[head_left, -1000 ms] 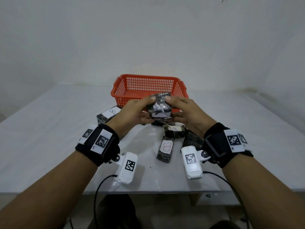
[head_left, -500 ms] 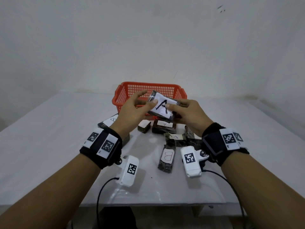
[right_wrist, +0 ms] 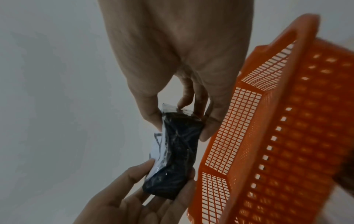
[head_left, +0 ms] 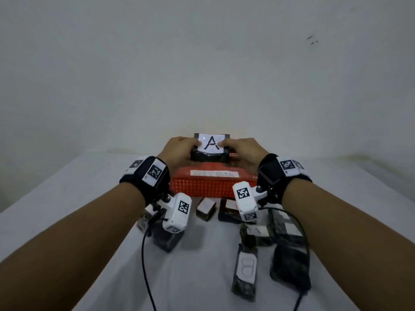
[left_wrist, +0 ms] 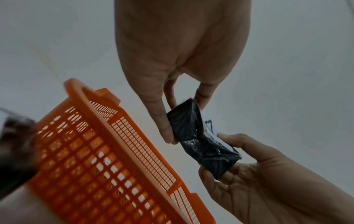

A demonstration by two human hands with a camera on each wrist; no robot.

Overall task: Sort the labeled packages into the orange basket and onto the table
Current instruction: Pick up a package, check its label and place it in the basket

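A black plastic-wrapped package with a white label marked A (head_left: 211, 146) hangs above the orange basket (head_left: 213, 186), label facing me. My left hand (head_left: 187, 146) pinches its left end and my right hand (head_left: 233, 147) pinches its right end. In the left wrist view my left thumb and fingers clamp the A package (left_wrist: 199, 141) beside the basket (left_wrist: 107, 159). The right wrist view has the A package (right_wrist: 178, 154) next to the basket wall (right_wrist: 249, 136), held at both ends. The basket floor shows no packages in it.
Several wrapped packages lie on the white table (head_left: 78, 198) in front of the basket: one labelled B (head_left: 246, 268), a dark one (head_left: 290, 268), two small ones (head_left: 205, 208) (head_left: 229, 209), another under my left wrist (head_left: 167, 240). A bare wall stands behind.
Both hands lifted the A package and carried it forward from above the pile to above the basket. Its label has turned square to me.
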